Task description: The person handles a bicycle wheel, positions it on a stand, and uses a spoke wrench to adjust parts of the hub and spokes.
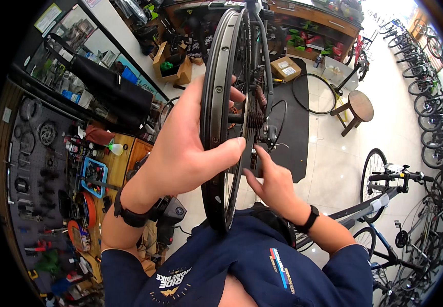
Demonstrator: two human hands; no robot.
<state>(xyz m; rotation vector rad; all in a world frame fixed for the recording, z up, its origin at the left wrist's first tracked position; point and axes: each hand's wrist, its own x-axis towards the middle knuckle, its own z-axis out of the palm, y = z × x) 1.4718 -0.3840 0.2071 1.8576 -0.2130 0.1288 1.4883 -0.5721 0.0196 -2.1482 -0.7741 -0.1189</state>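
In front of my chest stands a bicycle wheel with a bare dark rim and no tire on it. My left hand is closed around the rim, its thumb on the near side and its fingertips showing between the spokes. A cassette sits at the hub, with a rear derailleur just right of it. The bike's dark frame runs away from me above. My right hand is below the derailleur, thumb and index finger apart around the small lower cage; whether they touch it I cannot tell.
A tool-strewn wooden bench and a pegboard are on the left. A dark mat lies beneath the bike. Right are a wooden stool, a loose tire and rows of bikes. Cardboard boxes sit farther back.
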